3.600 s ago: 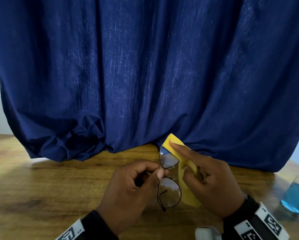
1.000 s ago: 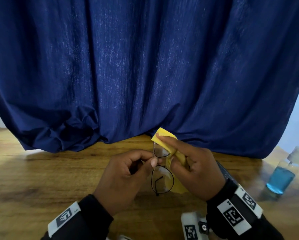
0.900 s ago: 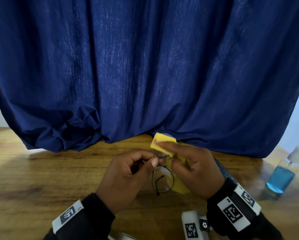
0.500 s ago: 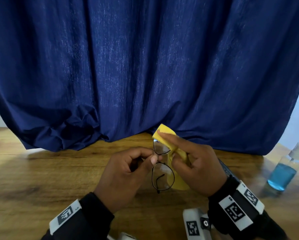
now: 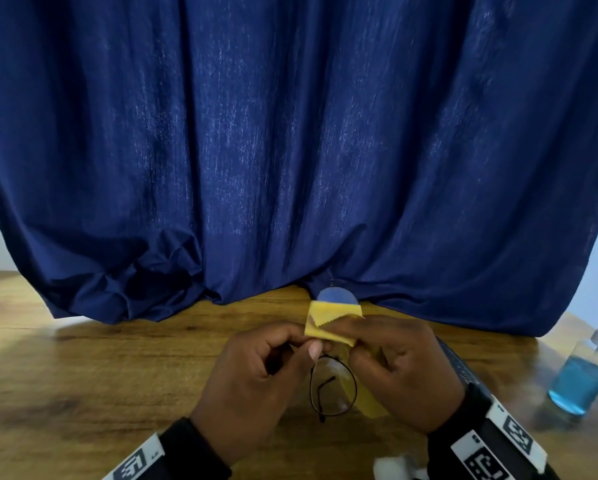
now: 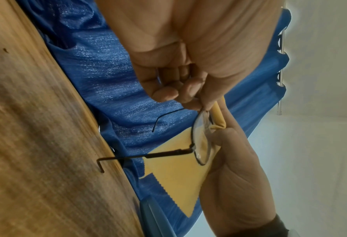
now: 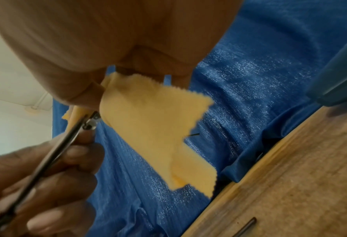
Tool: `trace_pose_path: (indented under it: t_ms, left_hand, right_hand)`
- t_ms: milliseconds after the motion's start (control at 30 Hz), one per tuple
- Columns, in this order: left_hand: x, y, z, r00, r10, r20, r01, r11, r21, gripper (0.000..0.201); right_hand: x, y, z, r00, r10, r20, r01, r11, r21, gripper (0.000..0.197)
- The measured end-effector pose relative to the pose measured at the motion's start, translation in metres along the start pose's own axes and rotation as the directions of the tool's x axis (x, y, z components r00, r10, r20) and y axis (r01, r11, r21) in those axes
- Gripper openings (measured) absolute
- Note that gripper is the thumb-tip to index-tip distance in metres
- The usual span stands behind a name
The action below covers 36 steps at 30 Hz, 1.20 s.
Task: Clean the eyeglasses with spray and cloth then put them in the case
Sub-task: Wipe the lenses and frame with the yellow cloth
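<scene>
Thin black-framed eyeglasses point(image 5: 333, 388) hang upright over the wooden table point(image 5: 100, 375), one lens above the other. My left hand point(image 5: 311, 346) pinches the frame at the bridge between thumb and forefinger. My right hand point(image 5: 340, 341) pinches a yellow cloth point(image 5: 328, 320) folded over the upper lens, whose top edge point(image 5: 337, 295) peeks out above. In the left wrist view the near lens point(image 6: 202, 137) stands edge-on against the cloth point(image 6: 174, 176), temple arms unfolded. The right wrist view shows the cloth point(image 7: 148, 128) hanging below my fingers.
A clear spray bottle point(image 5: 581, 382) of blue liquid stands at the table's right edge. A dark blue case-like object point(image 5: 458, 362) lies behind my right wrist. A navy curtain point(image 5: 290, 150) hangs along the back of the table.
My right fingers have slid the cloth across the upper lens, so it now covers most of that lens. My left hand keeps its pinch on the frame.
</scene>
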State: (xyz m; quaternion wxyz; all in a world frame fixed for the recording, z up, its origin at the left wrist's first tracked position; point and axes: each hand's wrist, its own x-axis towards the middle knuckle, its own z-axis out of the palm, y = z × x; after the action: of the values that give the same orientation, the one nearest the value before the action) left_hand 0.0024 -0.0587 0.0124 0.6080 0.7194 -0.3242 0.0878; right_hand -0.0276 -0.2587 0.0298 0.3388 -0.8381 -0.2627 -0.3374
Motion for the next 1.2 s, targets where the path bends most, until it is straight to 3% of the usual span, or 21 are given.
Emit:
trace_pose_path:
  t_ms: [167, 267, 433, 633, 833, 1033, 1200]
  left_hand:
    - [-0.0007, 0.0015, 0.0004, 1.0, -0.019, 0.004, 0.019, 1.0, -0.014, 0.013]
    - [-0.0007, 0.0011, 0.0007, 1.0, -0.016, 0.007, 0.016, 1.0, -0.012, 0.015]
    - [-0.0012, 0.0016, -0.0002, 1.0, 0.014, 0.01, -0.014, 1.0, -0.005, 0.016]
    - [-0.0011, 0.0032, 0.0014, 1.0, 0.016, 0.02, -0.015, 1.0, -0.026, 0.015]
    - [0.0, -0.0001, -0.0019, 1.0, -0.003, -0.024, 0.002, 0.999, -0.043, 0.016]
    - [0.0005, -0.0022, -0.0019, 0.999, -0.008, -0.031, 0.008, 1.0, -0.014, 0.015]
    - [-0.0002, -0.0008, -0.0017, 0.999, 0.001, -0.04, -0.001, 1.0, 0.0, 0.016]
  right_hand:
    - [0.0003, 0.0004, -0.0041, 0.996, 0.019, -0.09, -0.021, 0.999, -0.026, 0.044]
    - [-0.0008, 0.0005, -0.0018, 0.999, 0.042, -0.032, -0.044, 0.998, -0.044, 0.054]
    - [-0.0006, -0.0015, -0.0009, 1.0, 0.014, -0.015, -0.014, 1.0, -0.004, 0.039]
    - [-0.001, -0.001, -0.0016, 0.999, 0.04, -0.023, -0.041, 0.999, -0.019, 0.053]
    - [-0.0018, 0.0012, -0.0062, 0.997, 0.024, -0.077, -0.023, 1.0, 0.008, 0.035]
    - [0.0007, -0.0038, -0.0056, 0.996, 0.028, -0.087, -0.033, 0.998, -0.054, 0.047]
    - [-0.0002, -0.0043, -0.0076, 0.993, 0.039, -0.113, -0.04, 0.999, -0.003, 0.036]
